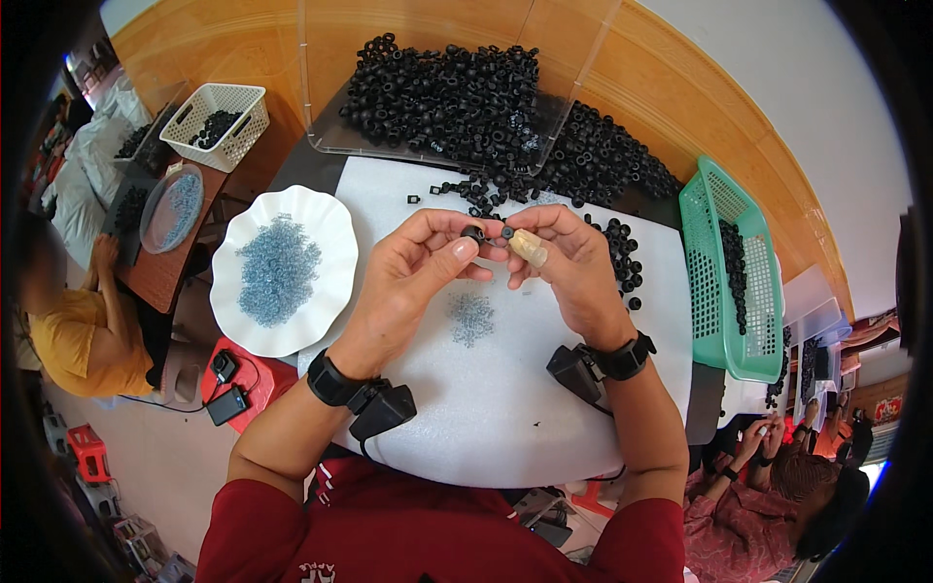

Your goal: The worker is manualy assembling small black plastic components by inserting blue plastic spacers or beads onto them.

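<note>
While the left hand (pixel 413 257) pinches a rounded black part (pixel 472 233) and the right hand (pixel 571 260) grips a small dark piece (pixel 506 232) just beside it, above the white sheet (pixel 496 418), light, level fingertip holds should give the steadiest control

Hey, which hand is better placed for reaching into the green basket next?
Probably your right hand: it's nearer the green basket, standing on that side, while the left hand is farther away.

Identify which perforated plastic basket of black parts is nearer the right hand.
The long mint-green basket beside the white work surface, on the right hand's side. The other, a cream-white basket, is away at the upper left, beyond the scalloped plate.
</note>
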`<state>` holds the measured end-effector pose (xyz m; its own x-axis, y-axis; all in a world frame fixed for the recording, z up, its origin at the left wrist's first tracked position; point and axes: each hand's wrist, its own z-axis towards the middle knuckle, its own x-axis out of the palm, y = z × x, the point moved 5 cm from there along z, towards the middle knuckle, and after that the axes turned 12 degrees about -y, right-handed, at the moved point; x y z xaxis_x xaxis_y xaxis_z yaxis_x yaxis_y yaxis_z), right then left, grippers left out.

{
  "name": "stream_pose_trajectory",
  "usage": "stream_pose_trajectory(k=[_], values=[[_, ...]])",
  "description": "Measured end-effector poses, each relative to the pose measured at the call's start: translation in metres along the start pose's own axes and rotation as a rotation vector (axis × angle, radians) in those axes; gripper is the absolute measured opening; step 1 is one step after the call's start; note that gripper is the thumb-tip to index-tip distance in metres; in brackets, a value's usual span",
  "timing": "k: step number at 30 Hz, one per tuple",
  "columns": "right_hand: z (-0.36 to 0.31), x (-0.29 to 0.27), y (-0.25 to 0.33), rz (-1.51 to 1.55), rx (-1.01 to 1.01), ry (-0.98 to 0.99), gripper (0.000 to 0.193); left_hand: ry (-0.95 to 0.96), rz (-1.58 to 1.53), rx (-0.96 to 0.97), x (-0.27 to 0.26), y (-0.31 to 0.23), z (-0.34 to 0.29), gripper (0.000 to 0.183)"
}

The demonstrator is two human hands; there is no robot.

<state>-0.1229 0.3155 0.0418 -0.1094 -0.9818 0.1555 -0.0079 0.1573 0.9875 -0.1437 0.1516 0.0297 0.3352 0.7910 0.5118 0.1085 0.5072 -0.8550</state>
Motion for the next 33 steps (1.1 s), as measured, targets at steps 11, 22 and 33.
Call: stream_pose_trajectory(k=[11,22,33], values=[[-0.011,0.002,0.028,-0.108,-0.160,0.045,0.014,0.062,0.071,-0.084,0.004,0.007,-0.003,0.023],[-0.014,0.005,0.024,-0.277,-0.164,0.066,0.016,0.115,0.128,-0.111,0.005,0.010,-0.003,0.024],[-0.020,0.008,0.035,-0.567,-0.417,0.096,0.014,0.139,0.190,-0.102,0.006,0.014,-0.006,0.023]])
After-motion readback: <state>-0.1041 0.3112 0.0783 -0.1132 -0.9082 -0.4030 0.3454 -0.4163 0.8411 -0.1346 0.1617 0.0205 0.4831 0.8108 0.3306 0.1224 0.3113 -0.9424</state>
